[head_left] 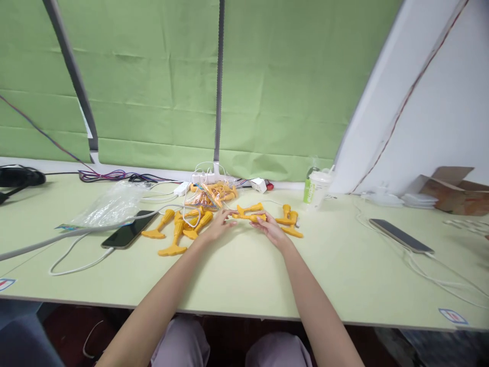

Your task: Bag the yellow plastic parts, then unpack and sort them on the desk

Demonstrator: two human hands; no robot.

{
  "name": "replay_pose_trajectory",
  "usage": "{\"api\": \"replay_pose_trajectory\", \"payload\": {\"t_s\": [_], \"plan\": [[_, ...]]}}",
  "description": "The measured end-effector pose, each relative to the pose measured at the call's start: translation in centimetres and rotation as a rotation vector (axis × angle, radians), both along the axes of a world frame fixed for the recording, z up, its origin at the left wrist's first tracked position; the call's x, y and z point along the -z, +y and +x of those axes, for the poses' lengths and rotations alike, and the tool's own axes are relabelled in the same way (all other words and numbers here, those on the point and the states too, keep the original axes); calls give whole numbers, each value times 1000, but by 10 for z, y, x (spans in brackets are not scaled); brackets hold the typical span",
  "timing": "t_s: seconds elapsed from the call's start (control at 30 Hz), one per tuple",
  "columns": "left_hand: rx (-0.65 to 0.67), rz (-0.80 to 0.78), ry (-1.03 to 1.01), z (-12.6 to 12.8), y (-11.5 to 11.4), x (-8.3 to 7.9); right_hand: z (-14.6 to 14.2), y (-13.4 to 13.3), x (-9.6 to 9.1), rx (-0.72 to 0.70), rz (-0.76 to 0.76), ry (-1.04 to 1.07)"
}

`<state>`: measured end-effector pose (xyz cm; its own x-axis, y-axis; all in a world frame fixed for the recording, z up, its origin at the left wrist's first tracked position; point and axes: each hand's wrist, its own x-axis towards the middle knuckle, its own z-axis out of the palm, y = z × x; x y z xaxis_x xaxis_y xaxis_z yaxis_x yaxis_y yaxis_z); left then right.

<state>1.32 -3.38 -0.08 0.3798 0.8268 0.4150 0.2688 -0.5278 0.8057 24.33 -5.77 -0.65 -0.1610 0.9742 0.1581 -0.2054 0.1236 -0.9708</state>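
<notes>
A yellow T-shaped plastic handle point(250, 217) is held just above the table, lying roughly level. The fingers of my right hand point(272, 229) are closed round its thicker right end. At its left end, the thumb and fingertips of my left hand point(219, 225) pinch the crosspiece, partly covering it. Just behind lies another yellow handle point(250, 208) of the same kind. Several more yellow handles point(176, 237) are spread to the left of my left hand, and a small group of yellow handles point(291, 224) sits beside my right hand.
Behind are a clear bag of yellow parts point(214, 193) and a white power strip point(202, 178). A plastic bag point(110, 204), phone point(130, 230) and cables lie left. Rightward stand a drink cup point(320, 189), second phone point(401, 235) and cardboard box point(458, 191).
</notes>
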Motion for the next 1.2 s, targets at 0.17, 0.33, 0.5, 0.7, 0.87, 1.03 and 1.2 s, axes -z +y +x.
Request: {"api": "replay_pose_trajectory", "payload": {"t_s": [0.17,0.33,0.5,0.7,0.87,1.03,1.2], "plan": [[-184,-97,41,7,-6,5,-4,-10,-5,-1,-16,-117],[-33,-306,-222,16,-13,8,0,-16,-9,90,-14,-145],[94,91,-61,14,-12,9,-1,-13,-5,54,-33,2],[-254,167,-98,2,3,6,-6,-14,-6,-6,-48,-34],[-170,-180,-384,-3,9,3,1,-13,-6,-93,-44,-40],[110,-67,-245,-2,-4,-3,7,-3,-1,-25,-71,83],[182,-221,-266,1,-6,-4,11,-1,-4,76,-79,197]]}}
